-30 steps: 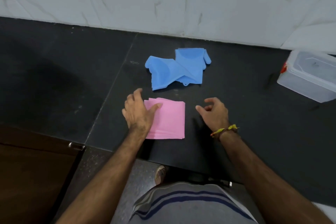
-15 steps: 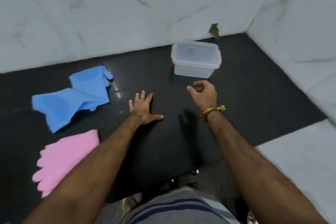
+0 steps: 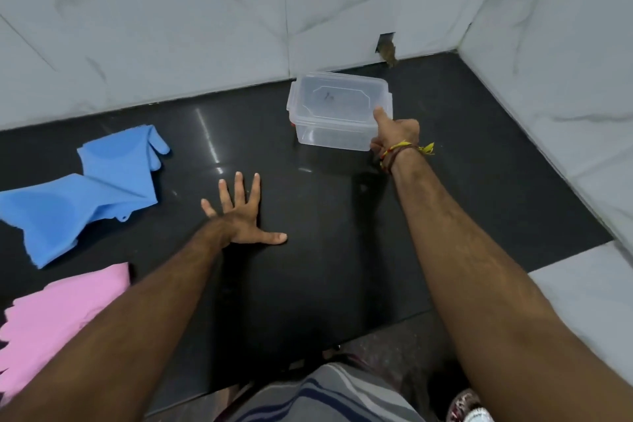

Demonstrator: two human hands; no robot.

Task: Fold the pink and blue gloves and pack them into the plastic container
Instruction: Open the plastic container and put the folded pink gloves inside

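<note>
My right hand (image 3: 397,134) grips the near right corner of the lidded plastic container (image 3: 337,110), thumb on top, while my left hand (image 3: 241,219) rests spread flat on the counter (image 3: 342,233).

A dark polished surface (image 3: 342,233) carries blue gloves (image 3: 85,195) at the left of the frame, pink gloves (image 3: 51,319) at lower left, and a lidded clear plastic container (image 3: 337,110) at upper centre.

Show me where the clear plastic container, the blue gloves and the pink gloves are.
Clear plastic container (image 3: 337,98): head view, on its lid.
Blue rubber gloves (image 3: 82,195): head view, on the overlapping cuffs.
Pink rubber gloves (image 3: 65,305): head view, on the folded body.
</note>
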